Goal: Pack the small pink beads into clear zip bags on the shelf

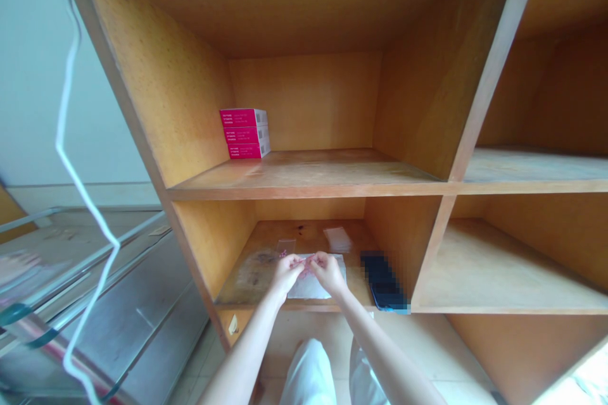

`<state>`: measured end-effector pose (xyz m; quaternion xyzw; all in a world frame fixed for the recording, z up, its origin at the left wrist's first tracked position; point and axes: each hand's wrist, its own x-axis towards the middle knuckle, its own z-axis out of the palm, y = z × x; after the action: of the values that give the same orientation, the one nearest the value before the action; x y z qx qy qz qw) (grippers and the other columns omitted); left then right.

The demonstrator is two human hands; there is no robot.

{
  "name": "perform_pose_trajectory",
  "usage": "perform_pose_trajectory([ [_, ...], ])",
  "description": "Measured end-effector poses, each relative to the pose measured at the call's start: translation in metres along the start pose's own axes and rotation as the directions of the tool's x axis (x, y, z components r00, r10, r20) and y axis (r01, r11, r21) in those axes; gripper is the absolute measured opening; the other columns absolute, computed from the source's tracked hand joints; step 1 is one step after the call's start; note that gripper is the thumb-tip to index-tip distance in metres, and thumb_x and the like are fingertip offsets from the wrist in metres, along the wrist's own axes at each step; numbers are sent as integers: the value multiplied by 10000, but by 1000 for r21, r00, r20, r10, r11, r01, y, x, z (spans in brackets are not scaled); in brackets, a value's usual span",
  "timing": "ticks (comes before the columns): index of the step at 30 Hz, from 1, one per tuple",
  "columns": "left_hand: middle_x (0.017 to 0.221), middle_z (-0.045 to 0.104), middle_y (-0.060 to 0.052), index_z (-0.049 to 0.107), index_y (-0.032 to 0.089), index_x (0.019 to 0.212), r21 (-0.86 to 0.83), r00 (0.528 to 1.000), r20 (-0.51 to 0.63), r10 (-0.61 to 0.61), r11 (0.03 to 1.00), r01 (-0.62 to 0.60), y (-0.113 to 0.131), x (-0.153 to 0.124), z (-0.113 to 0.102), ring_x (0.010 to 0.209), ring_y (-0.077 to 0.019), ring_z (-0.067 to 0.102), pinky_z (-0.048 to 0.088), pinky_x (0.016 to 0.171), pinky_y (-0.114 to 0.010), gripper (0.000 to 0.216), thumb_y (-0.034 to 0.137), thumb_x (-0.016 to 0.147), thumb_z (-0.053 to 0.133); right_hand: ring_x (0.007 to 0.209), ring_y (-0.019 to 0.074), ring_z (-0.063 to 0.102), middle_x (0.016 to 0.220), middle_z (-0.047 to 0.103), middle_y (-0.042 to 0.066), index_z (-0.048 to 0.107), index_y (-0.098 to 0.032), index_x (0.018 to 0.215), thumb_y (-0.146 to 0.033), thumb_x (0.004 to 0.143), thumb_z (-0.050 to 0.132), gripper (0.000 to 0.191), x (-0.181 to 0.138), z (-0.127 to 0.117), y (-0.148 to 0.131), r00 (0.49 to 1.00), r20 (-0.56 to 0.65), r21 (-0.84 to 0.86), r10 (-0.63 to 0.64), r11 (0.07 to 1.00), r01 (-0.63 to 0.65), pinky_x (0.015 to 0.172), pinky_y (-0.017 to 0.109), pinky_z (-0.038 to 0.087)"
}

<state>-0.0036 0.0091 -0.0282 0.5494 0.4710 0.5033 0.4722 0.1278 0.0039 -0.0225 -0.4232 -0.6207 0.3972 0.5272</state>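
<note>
My left hand (287,272) and my right hand (327,271) are close together over the lower shelf, fingers pinched. Between their fingertips is a small pinkish-red thing (308,264), too small to identify. Underneath lies a white sheet (311,291), partly hidden by my hands. Just behind my left hand is a small clear plastic piece (285,245), with a tiny red-pink item (283,254) at its near edge. A stack of thin translucent bags or sheets (337,239) lies farther back, to the right.
A dark, pixelated phone-like object (387,285) lies at the right of the lower shelf (256,266). Above it, the upper shelf (323,168) holds three stacked pink boxes (244,134). A white cable (71,171) hangs at left, before a metal-framed rack (137,285).
</note>
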Motion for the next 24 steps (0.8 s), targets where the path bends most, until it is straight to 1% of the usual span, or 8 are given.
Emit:
perform_pose_trajectory([
  [5, 596, 623, -27, 578, 140, 638, 4, 1000, -16, 2, 1000, -2, 2, 0, 2, 570, -144, 574, 427, 573, -253, 179, 312, 620, 627, 578, 156, 605, 632, 658, 39, 596, -164, 630, -186, 676, 460, 145, 0, 2, -1, 999, -43, -25, 1, 1000, -2, 562, 239, 457],
  [8, 621, 632, -32, 592, 135, 650, -2, 1000, -6, -11, 1000, 11, 9, -3, 0, 593, -147, 578, 429, 584, -251, 204, 332, 619, 638, 561, 156, 595, 616, 652, 41, 602, -162, 619, -215, 675, 482, 143, 1, 1, -1, 999, -35, 51, 20, 999, -18, 546, 241, 452],
  [11, 632, 644, -34, 608, 134, 649, 17, 999, 38, -23, 1000, 22, 18, -7, -6, 611, -143, 582, 429, 615, -250, 237, 367, 624, 646, 540, 149, 580, 601, 648, 45, 610, -152, 593, -274, 686, 511, 182, 1, -5, -3, 998, 28, 153, 61, 986, -65, 527, 239, 439],
  [13, 640, 652, -36, 619, 136, 657, 35, 997, 62, -43, 999, 41, 24, -9, -12, 620, -146, 587, 426, 613, -249, 248, 378, 620, 653, 535, 141, 570, 595, 646, 45, 622, -141, 592, -324, 689, 540, 223, 1, -11, -5, 994, 69, 179, 84, 979, -95, 528, 237, 430],
  [18, 678, 669, -58, 646, 132, 672, 54, 993, 67, -101, 994, 97, 32, -11, -22, 640, -161, 600, 434, 614, -265, 285, 396, 574, 687, 550, 139, 570, 638, 665, 59, 672, -130, 657, -418, 688, 578, 304, -3, -25, -18, 977, 181, 165, 110, 976, -141, 555, 248, 428],
  [24, 621, 661, -49, 642, 137, 603, 42, 987, 48, -156, 987, 154, 33, -14, -25, 616, -157, 593, 441, 623, -273, 277, 387, 519, 728, 643, 185, 622, 721, 691, 89, 699, -145, 735, -487, 728, 539, 378, -7, -35, -34, 934, 337, 148, 116, 974, -174, 661, 310, 457],
])
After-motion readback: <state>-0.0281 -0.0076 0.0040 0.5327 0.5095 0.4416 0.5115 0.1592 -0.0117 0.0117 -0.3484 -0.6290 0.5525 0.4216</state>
